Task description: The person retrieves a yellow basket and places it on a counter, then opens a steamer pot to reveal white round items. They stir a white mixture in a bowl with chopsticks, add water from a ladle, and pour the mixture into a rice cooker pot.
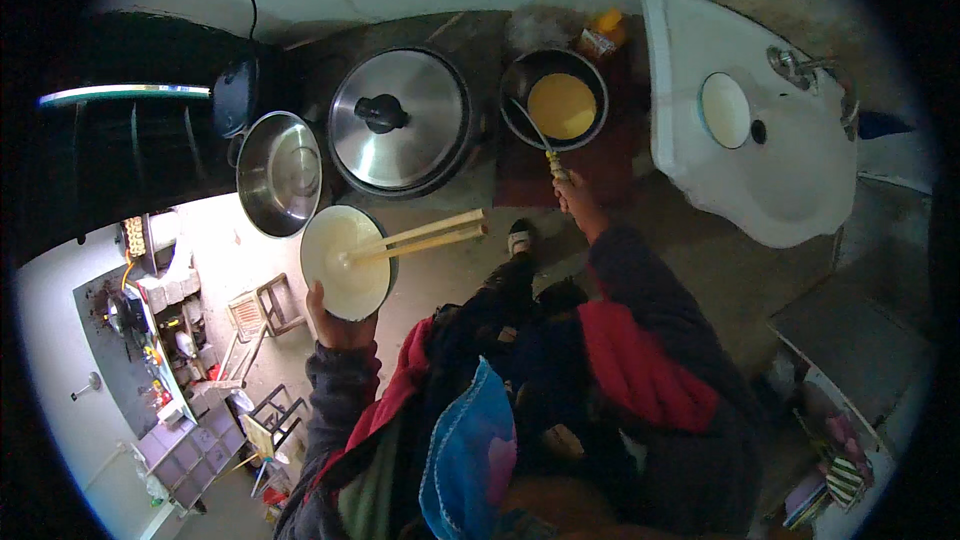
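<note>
My left hand [339,322] grips the lower rim of a white bowl [330,262]. Two long wooden chopsticks [435,234] rest in the bowl and stick out past its right side. In my right hand [576,199] is the yellowish handle of a long metal utensil [532,124], whose head I cannot make out. The utensil leans over the rim of a dark pan [512,120]. A round, flat yellow layer [562,106], which looks like a cooked pancake or egg batter, lies in the pan.
A large pot with a steel lid [397,142] stands left of the pan, beside an open steel pot [274,172]. To the right is a white washbasin [690,45] with a tap [787,64]. An orange packet [604,34] sits behind the pan. Wooden chairs [251,311] stand further left.
</note>
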A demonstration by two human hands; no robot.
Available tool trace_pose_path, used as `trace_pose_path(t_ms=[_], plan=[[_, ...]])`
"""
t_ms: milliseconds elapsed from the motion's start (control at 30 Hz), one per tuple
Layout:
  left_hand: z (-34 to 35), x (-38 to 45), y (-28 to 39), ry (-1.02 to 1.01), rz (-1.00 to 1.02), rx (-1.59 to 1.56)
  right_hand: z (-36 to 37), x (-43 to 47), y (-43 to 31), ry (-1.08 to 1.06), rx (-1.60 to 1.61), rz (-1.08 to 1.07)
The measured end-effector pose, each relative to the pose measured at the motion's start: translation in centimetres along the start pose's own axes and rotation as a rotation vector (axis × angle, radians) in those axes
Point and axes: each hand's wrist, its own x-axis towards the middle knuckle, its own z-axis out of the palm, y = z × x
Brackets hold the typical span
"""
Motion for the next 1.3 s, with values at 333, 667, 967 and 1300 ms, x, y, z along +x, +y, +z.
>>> trace_pose_path(t_ms=[333,667,967,1300], plan=[[9.2,1.5,-4.1,-0.001,0.075,0.145,-14.4,-25.4,-14.2,0.235,-0.118,-0.245],[22.4,0.9,-14.6,-0.073,0.175,0.038,-40.4,-38.1,-13.6,0.774,-1.403,-0.232],[28.4,-2.2,-20.2,-0.093,0.14,-0.132,-50.3,-27.8,-14.4,0.558,-1.282,-0.001],[29.7,-4.0,-21.4,-0.002,0.253,-0.095,-49.9,-15.9,-23.2,0.552,-1.075,-0.511]])
